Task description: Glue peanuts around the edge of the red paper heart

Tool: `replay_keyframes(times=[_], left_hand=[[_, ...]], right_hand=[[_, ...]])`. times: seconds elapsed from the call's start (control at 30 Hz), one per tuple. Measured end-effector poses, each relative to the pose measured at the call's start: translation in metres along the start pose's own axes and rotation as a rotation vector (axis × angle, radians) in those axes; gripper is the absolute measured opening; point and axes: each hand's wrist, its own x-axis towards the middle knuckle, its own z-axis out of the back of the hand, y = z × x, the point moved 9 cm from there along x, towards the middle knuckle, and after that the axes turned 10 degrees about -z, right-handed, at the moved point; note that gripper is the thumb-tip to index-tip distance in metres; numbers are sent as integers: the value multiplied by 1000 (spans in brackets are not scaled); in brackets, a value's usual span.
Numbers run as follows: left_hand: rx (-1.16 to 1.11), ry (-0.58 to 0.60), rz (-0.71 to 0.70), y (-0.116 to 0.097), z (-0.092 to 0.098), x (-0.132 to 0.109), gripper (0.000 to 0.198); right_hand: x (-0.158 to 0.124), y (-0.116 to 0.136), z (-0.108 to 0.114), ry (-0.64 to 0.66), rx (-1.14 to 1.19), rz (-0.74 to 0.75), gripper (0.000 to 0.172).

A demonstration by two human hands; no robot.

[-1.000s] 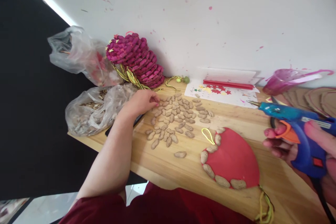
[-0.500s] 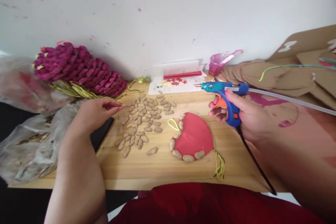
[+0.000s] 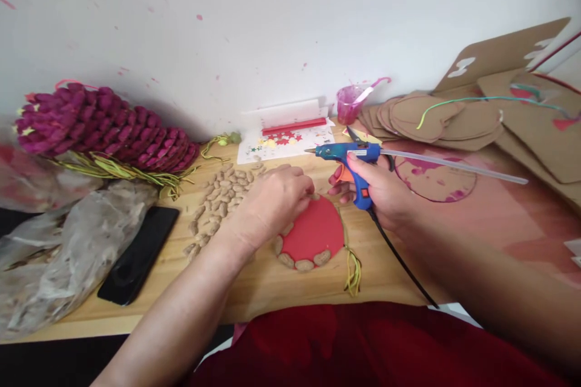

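Observation:
My right hand (image 3: 379, 184) is wrapped round a blue hot glue gun (image 3: 349, 151) with an orange trigger. Its metal nozzle points left, and a clear glue stick (image 3: 454, 167) sticks out behind. My left hand (image 3: 284, 196) is closed, fingertips bent down at the upper left edge of a red disc (image 3: 313, 233); whatever they hold is hidden. Peanuts (image 3: 304, 265) line the disc's left and lower rim. From its right side hangs a yellow-green tassel (image 3: 353, 272). Loose peanuts (image 3: 224, 190) lie spread left of the disc, partly behind my left hand and forearm.
A stack of magenta peanut-covered discs (image 3: 104, 124) and a plastic bag (image 3: 91, 254) sit left, beside a black phone (image 3: 138, 254). White paper with star sequins (image 3: 284, 139), a pink-stained cup (image 3: 347, 106) and cardboard discs (image 3: 426, 115) are along the back.
My left hand has moved right, from the left of the loose peanuts to the red disc's upper edge. The view has shifted right; my right hand still grips the glue gun.

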Motion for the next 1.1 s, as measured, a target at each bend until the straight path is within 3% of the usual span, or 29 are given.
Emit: replay_keyframes(times=[0.17, 0.43, 0.73, 0.93, 1.1], left_hand=[[29, 11, 0, 5, -13, 1, 10], [0, -85, -51, 9, -19, -2, 10], [-43, -72, -28, 16, -24, -3, 11], [-84, -61, -1, 18, -23, -6, 12], [-105, -129, 29, 27, -10, -13, 17]], right_hand=[[-3, -3, -4, 4, -10, -36, 22], [-3, -5, -5, 9, -10, -77, 30], [-3, -5, -7, 26, -29, -75, 33], [-2, -6, -7, 38, -26, -71, 34], [-2, -6, -7, 22, -16, -76, 30]])
